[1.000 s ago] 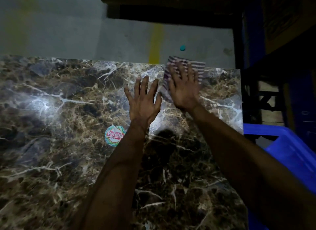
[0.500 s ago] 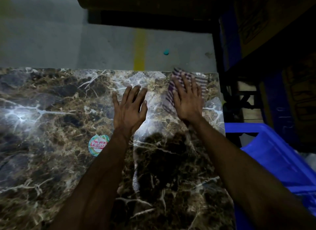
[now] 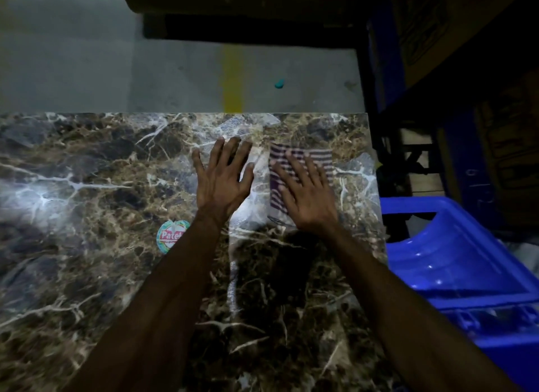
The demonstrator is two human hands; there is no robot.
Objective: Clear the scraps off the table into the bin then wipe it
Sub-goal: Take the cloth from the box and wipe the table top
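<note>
A brown marble table top [image 3: 87, 275] fills the lower left of the head view. My right hand [image 3: 309, 199] lies flat, fingers straight, pressing a purple-and-white striped cloth [image 3: 300, 161] onto the table near its far right corner. My left hand [image 3: 223, 178] rests flat on the bare marble just left of the cloth, fingers spread. A blue plastic bin [image 3: 455, 263] stands beside the table's right edge, lower than the top.
A round sticker [image 3: 170, 235] is stuck on the marble by my left forearm. Beyond the far edge lies grey floor with a yellow stripe [image 3: 232, 79] and a small teal object [image 3: 279, 84]. Dark shelving and boxes [image 3: 466, 71] stand at the right.
My right hand has drawn the striped cloth back from the table's far edge toward me. My left hand has stayed flat beside it.
</note>
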